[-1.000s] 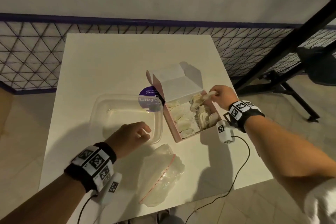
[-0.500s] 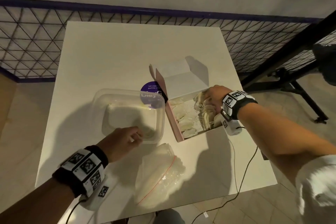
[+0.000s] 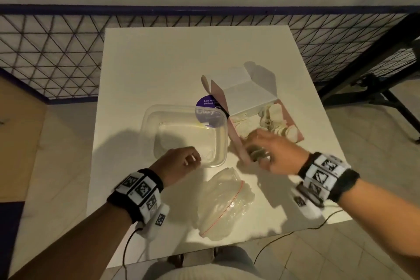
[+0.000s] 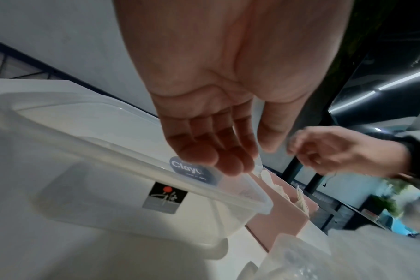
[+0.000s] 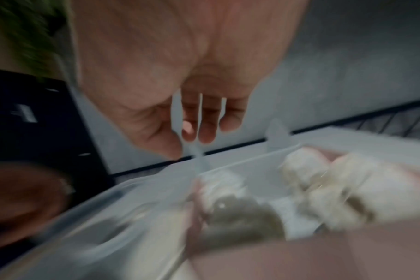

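Note:
A clear plastic container (image 3: 147, 125) (image 4: 132, 161) stands mid-table and looks empty. Right of it lies an open pink box (image 3: 293, 125) (image 4: 276, 217) holding several white wrapped packets (image 3: 272, 118) (image 5: 324, 180). My left hand (image 3: 191, 161) (image 4: 228, 161) hovers at the container's near rim, fingers relaxed, holding nothing. My right hand (image 3: 263, 154) (image 4: 300, 149) (image 5: 192, 136) is blurred over the box's near end. A greyish packet (image 3: 256, 153) shows under its fingers; whether the hand holds it is unclear.
A crumpled clear zip bag (image 3: 225, 202) (image 4: 312, 255) with a red seal lies near the table's front edge. A purple round label (image 3: 205, 103) sits between container and box. A mesh fence (image 3: 56, 52) runs behind the white table (image 3: 181, 57); black stand legs (image 3: 375, 88) are at right.
My right hand has come from the box's far side, through its middle, to its near end. My left hand stays by the container's near rim.

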A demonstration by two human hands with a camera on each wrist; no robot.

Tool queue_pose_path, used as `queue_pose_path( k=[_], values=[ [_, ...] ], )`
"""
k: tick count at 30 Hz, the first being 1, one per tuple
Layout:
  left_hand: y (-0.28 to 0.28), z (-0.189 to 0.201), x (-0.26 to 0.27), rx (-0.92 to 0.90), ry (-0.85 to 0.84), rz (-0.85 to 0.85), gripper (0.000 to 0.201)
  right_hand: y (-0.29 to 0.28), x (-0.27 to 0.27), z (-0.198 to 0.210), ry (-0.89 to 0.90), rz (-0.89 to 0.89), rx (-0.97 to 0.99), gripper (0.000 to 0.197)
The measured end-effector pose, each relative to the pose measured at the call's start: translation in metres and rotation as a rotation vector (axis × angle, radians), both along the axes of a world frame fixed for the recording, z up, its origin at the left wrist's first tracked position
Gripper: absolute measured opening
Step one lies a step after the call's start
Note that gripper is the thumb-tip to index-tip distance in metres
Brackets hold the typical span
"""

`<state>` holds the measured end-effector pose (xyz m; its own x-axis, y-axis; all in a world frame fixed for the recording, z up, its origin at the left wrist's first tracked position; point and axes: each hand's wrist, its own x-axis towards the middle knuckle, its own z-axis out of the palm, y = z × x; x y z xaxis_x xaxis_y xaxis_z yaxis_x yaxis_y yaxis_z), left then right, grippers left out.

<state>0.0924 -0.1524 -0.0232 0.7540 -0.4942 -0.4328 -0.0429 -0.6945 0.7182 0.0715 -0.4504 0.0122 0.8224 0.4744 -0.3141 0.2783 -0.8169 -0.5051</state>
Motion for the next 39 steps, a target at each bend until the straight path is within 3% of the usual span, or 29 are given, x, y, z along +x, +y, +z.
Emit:
queue_pose_path(
  k=[3, 5, 10, 14, 16, 19, 22, 24, 27, 30, 32, 33, 36, 37, 39],
  values=[
    [0.010, 0.006, 0.003, -0.008, -0.006, 0.033, 0.013, 0.043, -0.046, -0.015, 0.143, 0.257, -0.040, 0.080],
    [0.016, 0.009, 0.002, 0.018, -0.009, 0.066, 0.009, 0.061, -0.056, -0.030, 0.152, 0.241, -0.141, 0.077],
    [0.030, 0.019, -0.016, -0.119, 0.041, 0.174, 0.006, 0.077, -0.055, -0.031, 0.174, -0.173, 0.056, 0.027],
    [0.035, 0.037, -0.041, -0.218, 0.087, 0.112, 0.050, 0.087, -0.040, -0.001, 0.104, -0.406, 0.206, 0.020],
    [0.036, 0.046, -0.050, -0.343, 0.155, 0.107, 0.062, 0.096, -0.033, 0.013, 0.078, -0.477, 0.281, 0.020],
    [0.040, 0.057, -0.047, -0.465, 0.196, 0.214, 0.047, 0.106, -0.021, 0.030, -0.023, -0.565, 0.357, 0.018],
    [0.046, 0.060, -0.031, -0.319, -0.084, 0.341, 0.020, 0.113, -0.015, 0.044, 0.067, -0.632, 0.552, 0.043],
    [0.051, 0.070, -0.021, -0.372, -0.149, 0.534, 0.020, 0.115, -0.015, 0.050, 0.109, -0.557, 0.512, 0.056],
    [0.056, 0.088, -0.003, -0.602, -0.067, 0.772, 0.033, 0.120, -0.016, 0.052, 0.138, -0.555, 0.587, 0.040],
    [0.050, 0.102, 0.008, -0.769, 0.072, 0.611, 0.052, 0.133, -0.013, 0.064, 0.013, -0.559, 0.857, 0.036],
    [0.034, 0.110, 0.010, -0.976, 0.355, 0.486, 0.078, 0.142, -0.013, 0.074, -0.047, -0.487, 0.879, 0.037],
    [0.024, 0.114, 0.007, -1.004, 0.425, 0.436, 0.080, 0.148, -0.013, 0.076, -0.092, -0.450, 0.832, 0.035],
    [-0.008, 0.126, -0.004, -0.860, 0.243, 0.469, 0.022, 0.159, -0.012, 0.074, -0.177, -0.388, 0.704, 0.018],
    [-0.012, 0.126, -0.004, -0.819, 0.173, 0.538, 0.012, 0.159, -0.013, 0.073, -0.168, -0.394, 0.696, 0.028],
    [-0.013, 0.121, 0.001, -0.790, 0.099, 0.678, 0.013, 0.150, -0.017, 0.073, -0.192, -0.416, 0.716, 0.048]
  ],
)
